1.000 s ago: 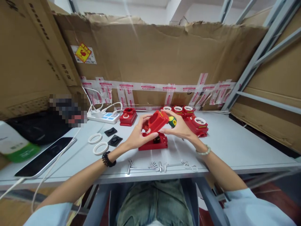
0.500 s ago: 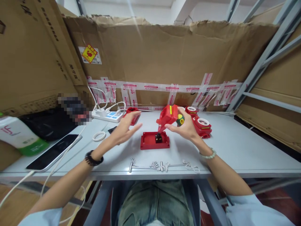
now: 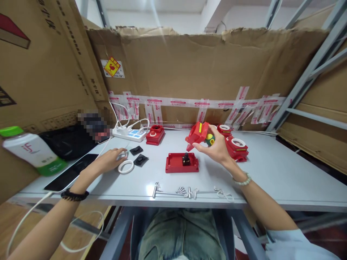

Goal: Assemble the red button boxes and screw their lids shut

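Note:
My left hand (image 3: 111, 161) is low over the table at the left, its curled fingers on a clear round disc (image 3: 123, 155). Close by lie a white ring (image 3: 126, 167) and two black square pads (image 3: 141, 160) with raised round centres. My right hand (image 3: 215, 146) grips a tilted red housing (image 3: 197, 133) with a yellow label, raised above the table. In the same hand is a green-and-yellow rounded piece (image 3: 210, 139), partly covered by the fingers. Below stands a red rectangular base (image 3: 176, 164) with a black switch block (image 3: 185, 159) inside.
Red housings with white rings (image 3: 237, 146) stand at right, another red housing (image 3: 155, 135) behind. Screws (image 3: 181, 190) and T-handled metal rods (image 3: 170, 193) lie near the front edge. At left are a phone (image 3: 72, 171), bottle (image 3: 34, 150) and power strip (image 3: 130, 134). Cardboard (image 3: 173, 68) walls the back.
My left hand has moved left and down from beside the base to the clear disc, uncovering the black pads. My right hand still holds the red housing. The view has shifted slightly.

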### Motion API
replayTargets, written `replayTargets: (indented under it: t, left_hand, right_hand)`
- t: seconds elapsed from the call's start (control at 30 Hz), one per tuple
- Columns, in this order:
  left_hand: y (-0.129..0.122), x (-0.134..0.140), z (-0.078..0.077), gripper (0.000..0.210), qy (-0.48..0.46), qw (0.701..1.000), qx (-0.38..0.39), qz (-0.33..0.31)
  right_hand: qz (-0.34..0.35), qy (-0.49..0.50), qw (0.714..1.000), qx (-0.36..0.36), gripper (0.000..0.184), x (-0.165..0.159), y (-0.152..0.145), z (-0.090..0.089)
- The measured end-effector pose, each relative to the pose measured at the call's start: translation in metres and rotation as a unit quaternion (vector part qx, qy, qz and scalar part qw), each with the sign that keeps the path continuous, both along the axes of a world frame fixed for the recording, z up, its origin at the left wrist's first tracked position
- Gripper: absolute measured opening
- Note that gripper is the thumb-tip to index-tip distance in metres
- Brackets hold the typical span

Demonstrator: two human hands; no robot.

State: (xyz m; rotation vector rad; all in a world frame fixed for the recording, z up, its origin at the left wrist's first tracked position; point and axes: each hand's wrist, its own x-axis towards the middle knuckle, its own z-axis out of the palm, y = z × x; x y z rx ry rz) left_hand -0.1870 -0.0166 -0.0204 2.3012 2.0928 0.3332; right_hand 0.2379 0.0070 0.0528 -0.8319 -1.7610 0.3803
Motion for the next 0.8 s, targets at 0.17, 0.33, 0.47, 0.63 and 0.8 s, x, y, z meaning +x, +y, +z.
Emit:
replayTargets:
  t: [0.17, 0.33, 0.47, 0.63, 0.8]
  left_hand:
    - [-0.01, 0.049, 0.038, 0.058, -0.147, 0.976, 0.159, -0.03]
    - [-0.017, 0.151, 0.079, 0.047, -0.372, 0.873, 0.19, -0.252]
    - [-0.009, 0.205, 0.086, 0.044, -0.373, 0.823, 0.227, -0.362]
    - [0.002, 0.216, 0.072, 0.044, -0.377, 0.806, 0.261, -0.375]
    - [0.004, 0.211, 0.064, 0.045, -0.381, 0.807, 0.262, -0.368]
  right_hand:
    - [0.017, -0.015, 0.999, 0.024, 0.069, 0.001, 0.0, -0.003]
    - [0.058, -0.037, 0.997, 0.043, 0.074, 0.002, -0.003, -0.005]
    - [0.066, -0.052, 0.995, 0.058, 0.072, 0.003, -0.006, -0.004]
    - [0.064, -0.063, 0.994, 0.068, 0.072, 0.003, -0.007, -0.004]
    - [0.075, -0.06, 0.992, 0.084, 0.074, 0.001, -0.008, -0.005]
